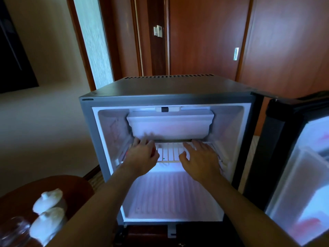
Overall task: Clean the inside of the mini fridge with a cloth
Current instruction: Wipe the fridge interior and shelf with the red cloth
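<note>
Grey mini fridge (170, 90) with its white interior is standing open straight ahead of me, door (302, 166) swung right. I'm resting my left hand (142, 155), fingers spread flat, on the white wire shelf (170, 152); my right hand (201, 157) is lying spread beside it.
</note>
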